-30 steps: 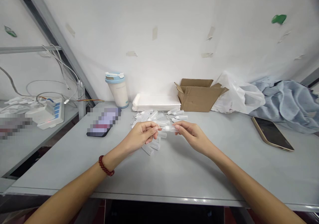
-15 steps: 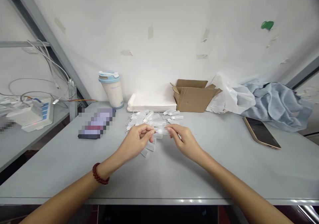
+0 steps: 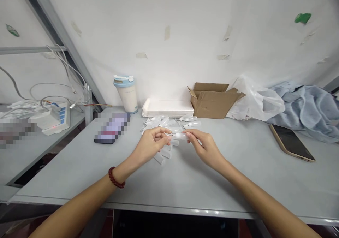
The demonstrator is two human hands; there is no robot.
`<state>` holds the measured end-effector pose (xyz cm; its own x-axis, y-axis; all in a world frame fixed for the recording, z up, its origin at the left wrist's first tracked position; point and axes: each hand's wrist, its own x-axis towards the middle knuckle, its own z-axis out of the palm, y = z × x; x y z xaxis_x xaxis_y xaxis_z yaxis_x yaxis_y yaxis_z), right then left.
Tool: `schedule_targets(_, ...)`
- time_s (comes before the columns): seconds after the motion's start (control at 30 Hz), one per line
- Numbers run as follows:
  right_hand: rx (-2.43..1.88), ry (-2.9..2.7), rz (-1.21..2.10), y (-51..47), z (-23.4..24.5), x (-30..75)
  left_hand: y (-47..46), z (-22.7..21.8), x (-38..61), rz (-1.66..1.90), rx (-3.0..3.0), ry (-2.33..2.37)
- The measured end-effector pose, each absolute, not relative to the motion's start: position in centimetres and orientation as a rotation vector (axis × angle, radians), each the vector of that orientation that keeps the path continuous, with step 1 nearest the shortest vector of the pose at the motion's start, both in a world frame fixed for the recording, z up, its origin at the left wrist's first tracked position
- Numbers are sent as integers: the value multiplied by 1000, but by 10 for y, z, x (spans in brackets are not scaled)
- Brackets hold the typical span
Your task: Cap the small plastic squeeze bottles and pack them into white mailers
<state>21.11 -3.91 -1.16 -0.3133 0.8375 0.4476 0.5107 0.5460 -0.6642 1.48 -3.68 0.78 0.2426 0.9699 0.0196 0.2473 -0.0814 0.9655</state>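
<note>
Over the middle of the table, a small clear plastic bottle [image 3: 181, 136] with a white neck lies level between my two hands. My right hand [image 3: 205, 144] is closed in a pinch on the bottle's body end. My left hand [image 3: 152, 143], with a red beaded bracelet on its wrist, pinches at the bottle's thin tip; the fingers hide the very end. Just behind and below the hands spreads a pile of similar small bottles [image 3: 161, 157], some with thin looped strands, partly covered by my left hand.
Along the wall stand a blue-lidded cup [image 3: 127, 96], a stack of white trays [image 3: 168, 108], an open cardboard box [image 3: 215, 105], a white plastic bag [image 3: 254, 102] and a blue cloth [image 3: 309, 103]. Phones lie left [image 3: 112, 128] and right [image 3: 292, 142]. A power strip [image 3: 59, 119] with cables sits far left.
The view has shifted, so the whole scene sits further right. Both hands keep their pinch on the bottle, with slightly more of its thin tip end showing between them.
</note>
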Motion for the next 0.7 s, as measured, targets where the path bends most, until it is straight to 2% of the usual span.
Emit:
schedule_targets(0.27, -1039, -2001, 498, -42, -10, 210, -35, 9, 11, 918, 1567, 1160)
schedule_targets(0.7, -927, -2087, 288, -45, -20, 210, -40, 10, 13, 914, 1615, 1151)
